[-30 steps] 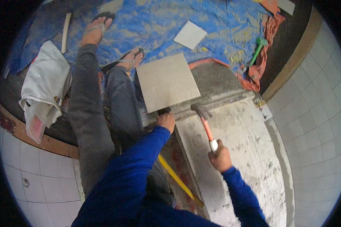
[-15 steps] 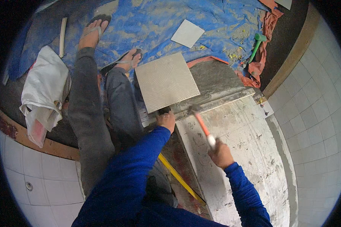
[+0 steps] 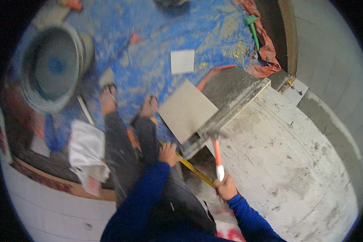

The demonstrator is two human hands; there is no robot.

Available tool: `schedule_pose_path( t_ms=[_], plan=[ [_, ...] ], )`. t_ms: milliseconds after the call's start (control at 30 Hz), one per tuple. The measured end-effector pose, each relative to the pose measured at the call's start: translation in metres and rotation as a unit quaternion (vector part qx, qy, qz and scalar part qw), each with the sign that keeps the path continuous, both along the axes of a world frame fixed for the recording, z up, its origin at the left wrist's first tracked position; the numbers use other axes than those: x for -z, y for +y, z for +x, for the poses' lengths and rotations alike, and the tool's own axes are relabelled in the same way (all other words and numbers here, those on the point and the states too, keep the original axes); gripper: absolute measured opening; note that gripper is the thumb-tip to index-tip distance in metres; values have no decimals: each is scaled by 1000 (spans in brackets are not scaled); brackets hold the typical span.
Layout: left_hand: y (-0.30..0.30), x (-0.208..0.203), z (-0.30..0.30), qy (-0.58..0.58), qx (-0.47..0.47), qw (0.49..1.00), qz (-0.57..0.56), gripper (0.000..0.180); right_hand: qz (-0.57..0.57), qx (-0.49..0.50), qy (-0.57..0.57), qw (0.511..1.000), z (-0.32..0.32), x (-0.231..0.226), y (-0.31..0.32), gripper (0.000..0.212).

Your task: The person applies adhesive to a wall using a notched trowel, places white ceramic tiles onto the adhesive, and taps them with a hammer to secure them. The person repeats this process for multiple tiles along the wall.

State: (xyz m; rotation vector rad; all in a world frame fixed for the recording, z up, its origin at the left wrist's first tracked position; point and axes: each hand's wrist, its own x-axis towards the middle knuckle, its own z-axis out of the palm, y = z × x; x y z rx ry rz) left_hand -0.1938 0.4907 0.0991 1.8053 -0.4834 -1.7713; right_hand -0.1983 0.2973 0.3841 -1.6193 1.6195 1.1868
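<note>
My right hand (image 3: 226, 187) is wrapped round the handle of a hammer (image 3: 218, 159), orange towards the head and white near my fingers. Its dark head is blurred, close to the corner of the whitish slab (image 3: 270, 161). My left hand (image 3: 167, 155) is bent over a long narrow yellow bar (image 3: 195, 171), near its far end; blur hides the fingertips. The bar slants from there towards my right hand. Just beyond my left hand lies a large square beige tile (image 3: 188, 111), its near corner by the grey ledge (image 3: 234, 115).
A blue tarp (image 3: 149, 48) covers the ground ahead. On it are a smaller white tile (image 3: 182, 61), a green mallet (image 3: 252, 32) and a large round tub (image 3: 70, 76). A white sack (image 3: 86, 145) lies left of my legs. Tiled wall (image 3: 330, 60) rises at the right.
My view has turned and tilted up, bringing the tub into sight. My left hand has drawn back from the large tile's edge to the yellow bar. The right hand still holds the hammer.
</note>
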Motion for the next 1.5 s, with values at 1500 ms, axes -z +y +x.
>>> schedule_pose_path(
  t_ms=[1500],
  plan=[
    [-403,-301,620,-121,703,681,-165,45,-201,624,-160,738,332,-95,35,66]
  ],
)
